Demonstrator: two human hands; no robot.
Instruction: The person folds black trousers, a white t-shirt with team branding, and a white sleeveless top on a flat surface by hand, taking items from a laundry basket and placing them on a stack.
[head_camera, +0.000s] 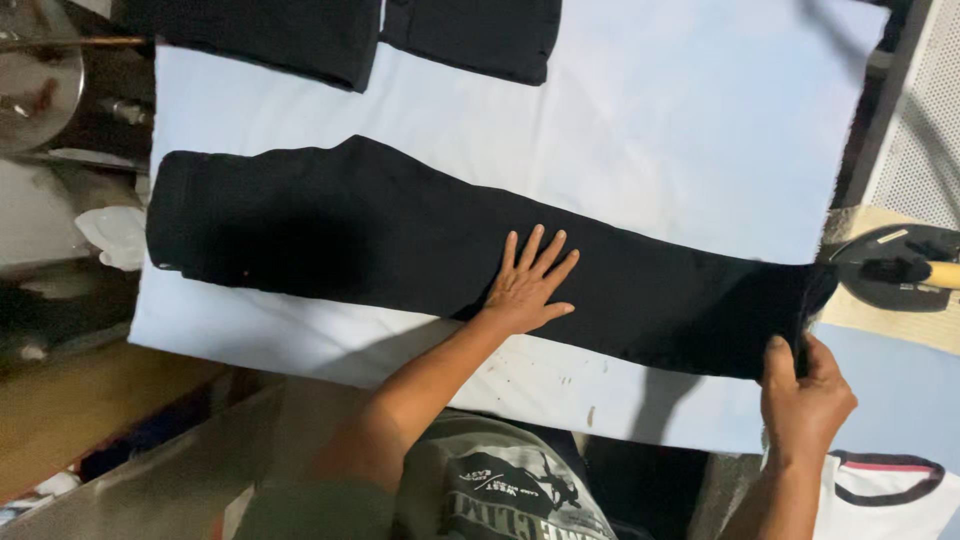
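Note:
A long black garment, folded lengthwise like trousers (350, 225), lies across a white padded board (660, 120). My left hand (527, 280) rests flat on its middle with the fingers spread. My right hand (803, 395) grips the garment's right end at the board's right edge, thumb on top of the cloth.
Two folded black garments (300, 35) lie at the board's far edge. A flat iron with a wooden handle (900, 268) sits on a pad to the right. A white cloth with dark trim (885, 490) lies at the lower right. Metal items and a plastic bag (115, 235) crowd the left.

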